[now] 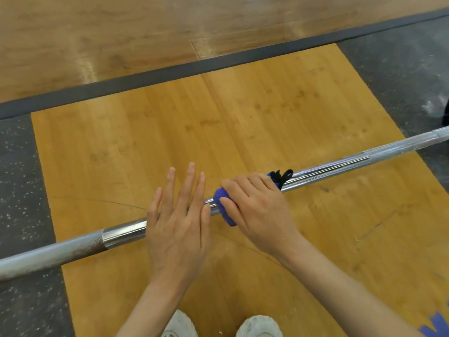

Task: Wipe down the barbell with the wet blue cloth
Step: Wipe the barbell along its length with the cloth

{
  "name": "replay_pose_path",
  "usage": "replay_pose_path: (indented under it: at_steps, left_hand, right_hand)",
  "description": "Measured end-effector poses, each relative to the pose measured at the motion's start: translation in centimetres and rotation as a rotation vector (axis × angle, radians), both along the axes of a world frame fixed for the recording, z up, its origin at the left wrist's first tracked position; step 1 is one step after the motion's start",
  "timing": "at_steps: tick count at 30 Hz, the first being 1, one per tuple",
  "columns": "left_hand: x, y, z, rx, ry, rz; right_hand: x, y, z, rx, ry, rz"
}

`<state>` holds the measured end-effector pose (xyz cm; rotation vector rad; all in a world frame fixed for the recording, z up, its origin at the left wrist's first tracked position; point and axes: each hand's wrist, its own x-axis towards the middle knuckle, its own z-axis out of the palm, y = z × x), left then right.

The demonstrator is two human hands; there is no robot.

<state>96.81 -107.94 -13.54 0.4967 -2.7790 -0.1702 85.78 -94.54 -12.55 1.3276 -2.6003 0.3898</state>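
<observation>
A long silver barbell [340, 167] runs across the view from lower left to upper right, above a wooden platform. A blue cloth [224, 207] with a dark fringe is wrapped round the middle of the bar. My right hand [257, 210] grips the cloth and the bar together, fingers curled over the top. My left hand [178, 222] lies over the bar just left of the cloth, fingers straight and spread, holding nothing.
The yellow wooden platform [243, 122] is flanked by black speckled rubber mats [21, 190] on both sides. A dark border strip [170, 69] separates it from wooden flooring beyond. My two white shoes [257, 327] show at the bottom edge.
</observation>
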Motion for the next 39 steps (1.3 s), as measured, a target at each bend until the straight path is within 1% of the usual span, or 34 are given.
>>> replay_pose_path:
  at_steps: [1,4,5,7,9,10,13,15,17,19,21,23,24,25,26,27,29,30,31,32,33,34,36,37,39]
  left_hand:
    - [0.1,0.1,0.1,0.011,-0.004,-0.002]
    - [0.4,0.5,0.5,0.059,-0.023,-0.009]
    - [0.4,0.5,0.6,0.065,-0.029,-0.012]
    - [0.6,0.5,0.7,0.062,-0.041,-0.025]
    - [0.7,0.5,0.7,0.057,-0.038,-0.028]
    - [0.7,0.4,0.7,0.055,-0.045,-0.027]
    - [0.7,0.5,0.8,0.072,-0.048,-0.019]
    - [0.5,0.6,0.8,0.069,-0.061,-0.003]
    - [0.5,0.7,0.8,0.071,-0.051,0.015]
    - [0.5,0.6,0.8,0.060,-0.040,0.029]
    - [0.4,0.7,0.7,0.047,-0.035,0.037]
    - [0.2,0.8,0.7,0.035,-0.030,0.055]
    - [0.1,0.9,0.6,0.024,-0.028,0.065]
    - [0.0,1.0,0.6,0.017,-0.027,0.076]
    - [0.1,1.0,0.6,0.017,-0.027,0.085]
    - [0.1,1.0,0.6,0.015,-0.028,0.092]
    - [0.1,1.0,0.5,-0.001,-0.042,0.090]
    - [0.1,1.0,0.6,-0.003,-0.050,0.088]
    - [0.0,1.0,0.6,-0.007,-0.055,0.092]
    - [-0.1,1.1,0.6,-0.014,-0.056,0.097]
    - [0.0,1.1,0.6,-0.017,-0.054,0.099]
    - [-0.1,1.1,0.6,-0.015,-0.047,0.100]
    - [-0.2,1.0,0.6,-0.022,-0.040,0.113]
    - [-0.1,1.1,0.6,-0.031,-0.053,0.119]
    - [-0.1,1.4,0.7,-0.021,-0.066,0.144]
  right_hand:
    - [-0.7,1.3,0.3,0.000,-0.002,-0.016]
    - [-0.4,2.4,0.5,-0.027,-0.050,-0.255]
    - [0.6,1.6,0.4,-0.003,-0.081,-0.260]
    - [2.3,0.2,0.6,0.032,-0.133,-0.149]
    - [2.0,0.7,1.1,0.040,-0.156,-0.035]
    - [1.6,1.3,1.5,0.040,-0.145,-0.022]
    - [1.2,1.2,1.4,0.069,-0.120,-0.085]
    - [1.5,-0.9,1.3,0.072,-0.127,-0.148]
    - [1.2,-2.3,1.3,0.091,-0.073,-0.163]
    - [-0.6,-2.2,1.8,0.109,-0.058,-0.152]
    - [-2.2,-1.2,2.2,0.126,-0.034,-0.195]
    - [-2.4,-1.8,3.3,0.190,-0.126,-0.226]
    - [-2.1,-2.7,3.4,0.305,-0.174,-0.183]
    - [-1.8,-3.5,3.3,0.432,-0.230,-0.089]
    - [-1.7,-3.9,3.2,0.479,-0.323,-0.001]
    - [-2.5,-4.3,3.6,0.520,-0.431,0.042]
    - [-5.2,-4.0,4.2,0.570,-0.649,-0.020]
    - [-6.3,-3.4,4.4,0.599,-0.688,-0.064]
    - [-6.6,-2.9,4.5,0.587,-0.672,-0.101]
    - [-6.3,-2.5,4.1,0.564,-0.565,-0.098]
    - [-5.5,-2.2,3.1,0.522,-0.385,-0.059]
    - [-4.2,-1.9,2.4,0.399,-0.239,-0.048]
    - [-2.4,-0.8,0.7,-0.004,-0.096,-0.064]
    - [-1.9,0.1,-0.2,-0.136,-0.065,-0.031]
    - [-1.2,2.6,-1.7,-0.177,-0.012,0.074]
